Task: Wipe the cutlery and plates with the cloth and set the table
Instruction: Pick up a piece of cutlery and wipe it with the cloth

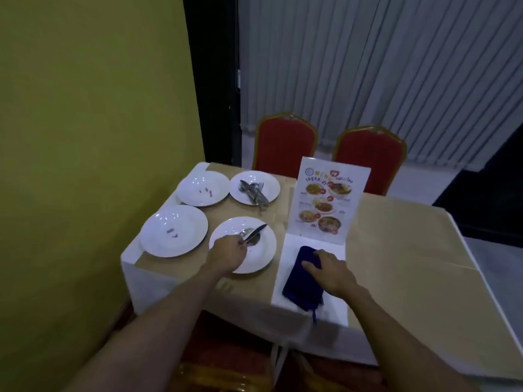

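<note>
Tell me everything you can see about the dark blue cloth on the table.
The cloth is dark blue, soft-looking fabric, folded into a long rectangle, lying flat at a slight angle on a white mat near the front edge of the table. A thin strip trails from its near corner. The right hand rests on its far end; whether the fingers grip it is unclear.

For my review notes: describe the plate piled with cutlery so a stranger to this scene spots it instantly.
On the beige-clothed table beside the yellow wall, four round white plates form a square block at the wall end. Take the far plate nearest the standing menu card. It alone carries a heap of metal forks and spoons.
</note>
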Tool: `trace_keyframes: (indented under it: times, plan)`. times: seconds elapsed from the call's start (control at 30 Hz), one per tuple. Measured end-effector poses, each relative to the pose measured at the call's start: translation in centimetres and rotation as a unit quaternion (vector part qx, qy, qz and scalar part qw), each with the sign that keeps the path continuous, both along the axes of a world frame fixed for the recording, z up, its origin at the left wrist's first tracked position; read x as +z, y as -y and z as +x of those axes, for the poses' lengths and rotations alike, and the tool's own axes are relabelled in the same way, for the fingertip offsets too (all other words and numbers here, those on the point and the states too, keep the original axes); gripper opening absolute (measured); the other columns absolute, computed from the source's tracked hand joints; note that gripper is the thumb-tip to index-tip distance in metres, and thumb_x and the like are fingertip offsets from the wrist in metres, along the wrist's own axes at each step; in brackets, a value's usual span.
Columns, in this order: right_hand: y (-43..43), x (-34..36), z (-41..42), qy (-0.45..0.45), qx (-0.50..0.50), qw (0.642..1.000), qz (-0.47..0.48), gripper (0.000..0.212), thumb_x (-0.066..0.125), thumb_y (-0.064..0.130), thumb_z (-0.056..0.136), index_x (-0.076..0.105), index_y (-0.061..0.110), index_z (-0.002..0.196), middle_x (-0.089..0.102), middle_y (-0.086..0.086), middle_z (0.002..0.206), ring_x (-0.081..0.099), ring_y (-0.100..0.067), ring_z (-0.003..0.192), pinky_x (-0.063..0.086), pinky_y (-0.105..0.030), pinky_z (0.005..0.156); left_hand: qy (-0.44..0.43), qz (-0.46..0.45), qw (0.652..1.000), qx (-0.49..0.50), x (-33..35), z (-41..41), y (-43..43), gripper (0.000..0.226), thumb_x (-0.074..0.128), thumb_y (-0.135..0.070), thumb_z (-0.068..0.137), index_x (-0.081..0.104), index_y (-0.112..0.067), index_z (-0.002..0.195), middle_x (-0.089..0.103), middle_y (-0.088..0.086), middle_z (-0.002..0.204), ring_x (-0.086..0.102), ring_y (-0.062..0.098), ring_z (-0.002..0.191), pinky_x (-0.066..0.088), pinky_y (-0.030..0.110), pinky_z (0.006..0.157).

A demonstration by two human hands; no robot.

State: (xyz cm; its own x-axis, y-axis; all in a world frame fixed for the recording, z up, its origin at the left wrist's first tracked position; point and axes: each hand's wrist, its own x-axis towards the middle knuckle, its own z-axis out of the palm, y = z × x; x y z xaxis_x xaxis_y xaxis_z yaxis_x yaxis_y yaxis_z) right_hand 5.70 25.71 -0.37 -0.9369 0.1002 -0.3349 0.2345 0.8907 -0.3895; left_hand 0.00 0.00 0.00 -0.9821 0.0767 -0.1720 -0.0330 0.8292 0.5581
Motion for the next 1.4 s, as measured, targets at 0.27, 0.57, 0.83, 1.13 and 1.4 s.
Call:
trace_keyframes:
  times: [0.27, 0.57, 0.83, 1.13, 1.4]
  plan:
    - [1.4, -8.3, -4.8, 0.108, -0.110, 0.988, -0.012, 0.079, 0.049, 0.054, 0.095, 0.008, 0.025, 0.156, 0.000, -0.012, 0.164, 0.017, -0.040, 0.145, 0.028, -0.052, 0.113, 0.057, -0.051, 0.997, 0.000, -7.3, -6.9, 1.1, 0.028, 0.046, -0.016, 0.096, 0.068, -0.008, 0.113, 0.065, 0.017, 0.111, 0.060, 0.036, 0.104, 0.052, 0.047, 0.088]
    - [4.5, -14.5, -7.4, 0.098, -0.285, 0.954, -0.007, 0.071, 0.050, 0.051, 0.095, 0.017, 0.026, 0.152, -0.007, -0.014, 0.163, 0.002, -0.043, 0.146, 0.019, -0.063, 0.113, 0.059, -0.109, 0.991, -0.052, -12.6, -11.8, 0.6, 0.030, 0.054, -0.022, 0.098, 0.062, -0.003, 0.119, 0.065, 0.016, 0.113, 0.061, 0.028, 0.106, 0.050, 0.035, 0.081]
    - [7.1, -15.4, -9.3, 0.069, -0.338, 0.934, 0.089, 0.064, 0.056, 0.012, 0.089, 0.022, 0.018, 0.142, 0.012, -0.019, 0.158, 0.030, -0.048, 0.130, 0.035, -0.063, 0.099, 0.093, -0.091, 0.991, -0.042, -11.9, -11.9, 0.4, 0.028, 0.042, -0.017, 0.102, 0.049, 0.002, 0.121, 0.059, 0.021, 0.120, 0.057, 0.034, 0.111, 0.046, 0.039, 0.089]
    - [2.5, -8.2, -8.1, -0.299, -0.104, 0.946, -0.066, 0.071, 0.053, -0.010, 0.083, 0.041, 0.016, 0.147, 0.054, -0.015, 0.137, 0.055, -0.034, 0.099, 0.047, -0.043, 0.079, 0.236, 0.286, 0.928, 0.033, -8.4, -7.6, -5.0, 0.031, 0.037, -0.018, 0.105, 0.065, -0.009, 0.098, 0.047, -0.001, 0.058, 0.043, 0.009, 0.043, 0.037, 0.025, 0.051]
    - [-3.7, -2.4, -8.4, -0.354, 0.069, 0.921, 0.146, 0.073, 0.069, 0.001, 0.082, 0.046, 0.035, 0.143, 0.045, -0.002, 0.151, 0.055, -0.042, 0.095, 0.049, -0.045, 0.071, 0.161, 0.377, 0.911, 0.041, -4.0, -0.8, -11.7, 0.031, 0.042, -0.030, 0.099, 0.063, -0.029, 0.076, 0.041, -0.015, 0.050, 0.033, 0.004, 0.041, 0.026, 0.019, 0.042]
